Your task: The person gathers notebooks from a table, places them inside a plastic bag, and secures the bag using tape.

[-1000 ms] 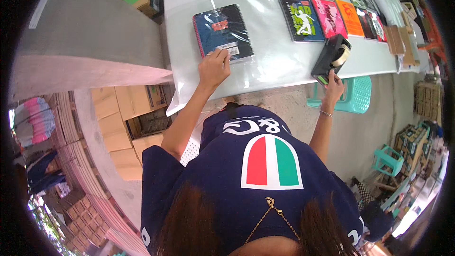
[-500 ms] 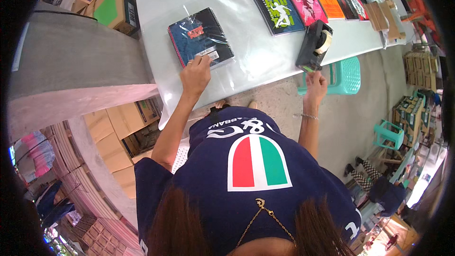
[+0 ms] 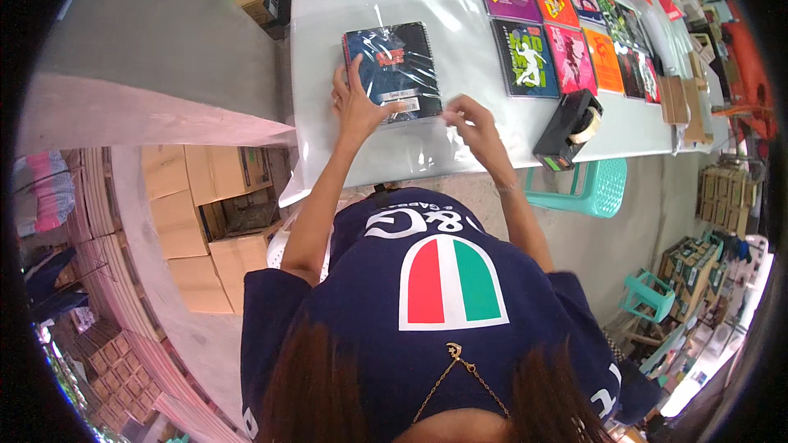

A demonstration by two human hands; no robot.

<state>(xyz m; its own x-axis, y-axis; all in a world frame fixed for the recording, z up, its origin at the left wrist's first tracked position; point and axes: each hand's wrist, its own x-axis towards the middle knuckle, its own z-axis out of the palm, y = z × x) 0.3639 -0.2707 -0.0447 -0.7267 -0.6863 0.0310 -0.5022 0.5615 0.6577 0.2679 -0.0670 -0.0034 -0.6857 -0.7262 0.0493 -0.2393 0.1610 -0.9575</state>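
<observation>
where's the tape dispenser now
In the head view, the black tape dispenser sits right of centre at the near edge of the white table, below the black-and-green notebook and right of the right hand.

Blue-and-black notebook (image 3: 402, 74), black tape dispenser (image 3: 561, 130)

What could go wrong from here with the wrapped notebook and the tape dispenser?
The tape dispenser stands right at the near edge of the table, so a bump from the right hand might knock it off. The notebook's clear wrap looks creased, and pressure from the left hand could wrinkle it more.
</observation>
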